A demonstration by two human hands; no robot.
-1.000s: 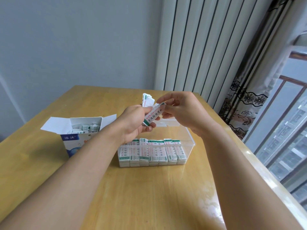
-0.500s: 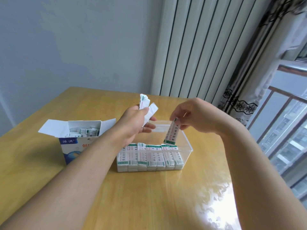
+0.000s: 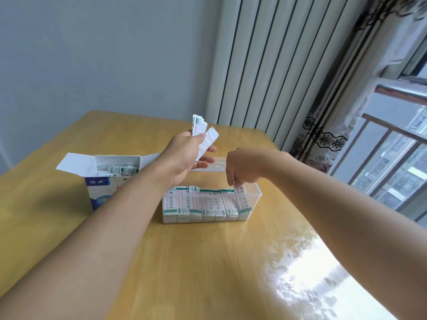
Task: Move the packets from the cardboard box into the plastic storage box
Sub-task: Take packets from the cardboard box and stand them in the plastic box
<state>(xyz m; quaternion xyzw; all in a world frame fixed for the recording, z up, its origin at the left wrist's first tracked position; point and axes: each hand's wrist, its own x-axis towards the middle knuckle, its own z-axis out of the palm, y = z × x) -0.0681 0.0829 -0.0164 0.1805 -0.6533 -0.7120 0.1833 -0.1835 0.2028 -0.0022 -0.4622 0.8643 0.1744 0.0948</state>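
A clear plastic storage box (image 3: pixel 255 205) stands mid-table with a row of white and green packets (image 3: pixel 201 204) upright along its near wall. My right hand (image 3: pixel 242 167) reaches down into the box at its right end and pinches the top of one packet (image 3: pixel 241 197) standing next to the row. My left hand (image 3: pixel 184 155) is raised above the box's left side and grips a small bunch of white packets (image 3: pixel 204 137) that fan upward. To the left, the open cardboard box (image 3: pixel 104 181) holds several more packets (image 3: pixel 122 169).
The wooden table (image 3: pixel 208 262) has a glossy patch of window glare at the front right. A white radiator (image 3: pixel 277 65) and a patterned curtain (image 3: pixel 323 139) stand behind the table's far right corner. A grey wall runs behind on the left.
My right hand took one packet from the bunch in my left hand and lowered it into the right end of the plastic box. My left hand stayed raised.
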